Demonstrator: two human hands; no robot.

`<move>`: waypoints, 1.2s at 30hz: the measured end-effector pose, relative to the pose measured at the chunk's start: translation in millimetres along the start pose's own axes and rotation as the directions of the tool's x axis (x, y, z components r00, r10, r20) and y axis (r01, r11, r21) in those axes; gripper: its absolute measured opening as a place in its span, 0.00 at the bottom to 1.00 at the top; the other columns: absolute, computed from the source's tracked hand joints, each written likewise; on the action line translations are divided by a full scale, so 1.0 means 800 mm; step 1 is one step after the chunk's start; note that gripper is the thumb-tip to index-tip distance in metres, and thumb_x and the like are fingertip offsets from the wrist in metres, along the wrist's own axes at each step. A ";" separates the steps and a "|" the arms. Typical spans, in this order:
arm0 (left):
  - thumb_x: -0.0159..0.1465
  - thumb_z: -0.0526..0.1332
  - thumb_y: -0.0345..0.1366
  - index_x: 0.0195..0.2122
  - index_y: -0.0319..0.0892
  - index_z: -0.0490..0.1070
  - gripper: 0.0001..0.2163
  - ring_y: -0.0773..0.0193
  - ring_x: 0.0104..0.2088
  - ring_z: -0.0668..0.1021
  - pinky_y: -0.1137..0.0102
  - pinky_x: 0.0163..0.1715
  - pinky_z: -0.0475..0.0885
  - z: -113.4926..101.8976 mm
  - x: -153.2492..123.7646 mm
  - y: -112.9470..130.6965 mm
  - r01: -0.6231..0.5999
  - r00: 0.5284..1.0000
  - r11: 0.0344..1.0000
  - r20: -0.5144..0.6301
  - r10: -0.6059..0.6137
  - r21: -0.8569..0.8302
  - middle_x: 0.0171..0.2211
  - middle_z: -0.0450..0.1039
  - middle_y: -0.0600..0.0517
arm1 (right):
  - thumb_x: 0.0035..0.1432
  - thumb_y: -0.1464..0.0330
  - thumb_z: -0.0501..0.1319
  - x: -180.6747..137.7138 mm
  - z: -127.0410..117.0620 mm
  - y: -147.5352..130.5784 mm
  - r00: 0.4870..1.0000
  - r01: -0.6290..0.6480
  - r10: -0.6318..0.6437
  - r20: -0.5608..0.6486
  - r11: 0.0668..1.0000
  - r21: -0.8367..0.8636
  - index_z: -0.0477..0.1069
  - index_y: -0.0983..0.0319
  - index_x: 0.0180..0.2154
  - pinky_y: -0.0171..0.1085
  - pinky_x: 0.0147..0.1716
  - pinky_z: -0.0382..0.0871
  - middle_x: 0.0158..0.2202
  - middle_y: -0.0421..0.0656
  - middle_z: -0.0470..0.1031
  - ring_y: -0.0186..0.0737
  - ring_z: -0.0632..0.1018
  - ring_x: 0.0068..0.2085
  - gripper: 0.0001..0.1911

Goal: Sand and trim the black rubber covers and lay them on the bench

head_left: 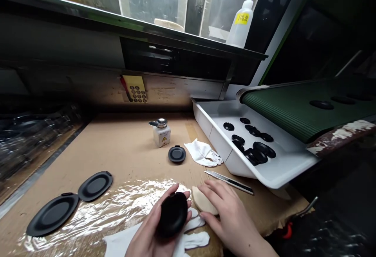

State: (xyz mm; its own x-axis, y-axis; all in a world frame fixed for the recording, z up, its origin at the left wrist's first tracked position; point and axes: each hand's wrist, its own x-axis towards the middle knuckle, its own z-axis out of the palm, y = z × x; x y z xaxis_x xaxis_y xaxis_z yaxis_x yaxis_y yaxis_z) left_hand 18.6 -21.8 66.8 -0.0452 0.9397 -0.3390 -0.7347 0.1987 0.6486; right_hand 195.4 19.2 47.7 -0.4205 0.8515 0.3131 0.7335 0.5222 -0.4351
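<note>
My left hand (152, 231) is wrapped round a black oval plastic lid (172, 214), its dished face turned up towards me. Beneath that hand lies a white glove (196, 240) on the plastic-covered cardboard. My right hand (227, 210) is over a cream-coloured round pad (202, 201), fingers apart, fingertips and thumb at its edges; whether they press on it I cannot tell. Beyond these fingers is a box cutter (230, 181). Two more black lids (53, 214) lie at the left, and a smaller black lid (177, 154) sits further back.
A white pump bottle (161, 135) stands mid-table beside a crumpled white glove (202, 153). At the right, a white tray (213, 132) holds several black parts under the end of a green conveyor (282, 110). A squeeze bottle (239, 30) stands on the ledge above.
</note>
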 end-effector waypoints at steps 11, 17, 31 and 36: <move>0.60 0.56 0.32 0.38 0.34 0.76 0.12 0.43 0.48 0.73 0.47 0.51 0.60 -0.010 0.012 -0.006 0.041 0.999 0.980 -0.017 -0.046 -0.192 0.44 0.73 0.30 | 0.62 0.63 0.47 0.011 0.002 -0.012 0.981 0.089 -0.027 -0.194 0.945 0.316 0.64 0.58 0.49 0.33 0.35 0.71 0.38 0.44 0.73 0.38 0.75 0.38 0.16; 0.59 0.57 0.42 0.43 0.40 0.74 0.16 0.51 0.51 0.70 0.57 0.57 0.52 -0.018 0.014 -0.010 0.197 0.977 0.911 -0.007 -0.215 -0.363 0.47 0.73 0.37 | 0.57 0.69 0.57 0.005 0.033 -0.033 0.867 0.457 -0.441 -0.234 0.890 0.015 0.71 0.56 0.41 0.33 0.24 0.64 0.29 0.41 0.72 0.35 0.67 0.27 0.10; 0.62 0.52 0.42 0.37 0.40 0.75 0.15 0.53 0.49 0.72 0.57 0.55 0.55 -0.017 0.016 -0.012 0.189 0.978 0.921 -0.020 -0.208 -0.342 0.42 0.76 0.41 | 0.58 0.71 0.54 0.014 0.022 -0.029 0.898 0.431 -0.420 -0.130 0.899 0.075 0.71 0.58 0.43 0.34 0.26 0.63 0.29 0.41 0.71 0.34 0.66 0.28 0.11; 0.62 0.53 0.41 0.36 0.40 0.75 0.14 0.53 0.47 0.74 0.57 0.55 0.58 -0.010 0.015 -0.012 0.134 0.988 0.938 -0.034 -0.153 -0.319 0.38 0.78 0.44 | 0.58 0.70 0.55 0.026 0.015 -0.026 0.906 0.417 -0.411 -0.100 0.907 0.053 0.71 0.57 0.43 0.34 0.26 0.62 0.30 0.41 0.72 0.35 0.66 0.29 0.12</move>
State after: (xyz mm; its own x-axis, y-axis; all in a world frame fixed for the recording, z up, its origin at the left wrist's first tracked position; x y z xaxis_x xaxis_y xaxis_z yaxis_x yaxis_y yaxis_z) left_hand 19.6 -14.8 51.5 0.0447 0.8885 -0.4568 -0.9114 0.2235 0.3454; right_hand 164.7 26.4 53.0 -0.6288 0.5527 0.5470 0.4620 0.8314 -0.3089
